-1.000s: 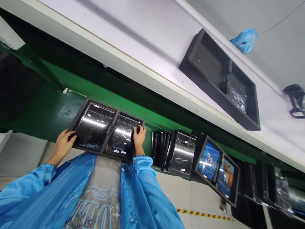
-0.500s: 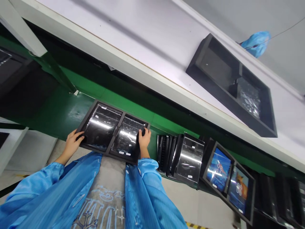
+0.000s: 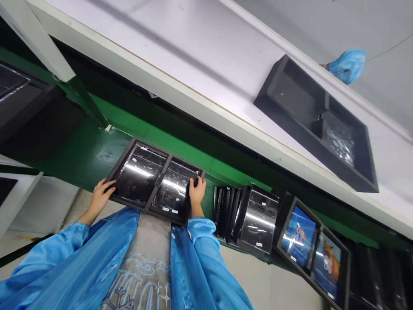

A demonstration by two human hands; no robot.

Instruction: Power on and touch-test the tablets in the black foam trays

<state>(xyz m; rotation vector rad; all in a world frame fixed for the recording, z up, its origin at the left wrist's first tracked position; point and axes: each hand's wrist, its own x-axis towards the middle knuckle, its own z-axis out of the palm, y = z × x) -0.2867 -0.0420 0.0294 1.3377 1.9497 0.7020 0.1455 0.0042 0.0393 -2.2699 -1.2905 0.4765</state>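
Fingers (image 3: 106, 185) of the left hand (image 3: 98, 200) pinch the nine-o'clock end of a dark tray (image 3: 150, 200), thumb over its rim, while those of the right hand (image 3: 196, 193) grip the three-o'clock end, thumb reaching inside. The tray is held in front of the torso, by the near edge of the green surface (image 3: 111, 142); whether that surface bears any of its weight cannot be told. With both grips out at the ends, uneven lifting could dip one end and send the glossy left panel (image 3: 138, 172) or right panel (image 3: 172, 187) sliding against the divider or rim. If its near side sags toward six o'clock, the tray could catch the smock (image 3: 121, 241) or slip off the edge. The right thumb sits close to the right panel, so pressing harder there might smear or strain its face. Toward four o'clock, a row of upright panels (image 3: 226, 213) stands just beside the tray; a careless swing that way could knock them into the larger leaning panel (image 3: 258, 219), which might then push against the tilted tray with two lit screens (image 3: 298, 268) beyond. Glare across both held panels could hide a fresh scratch.
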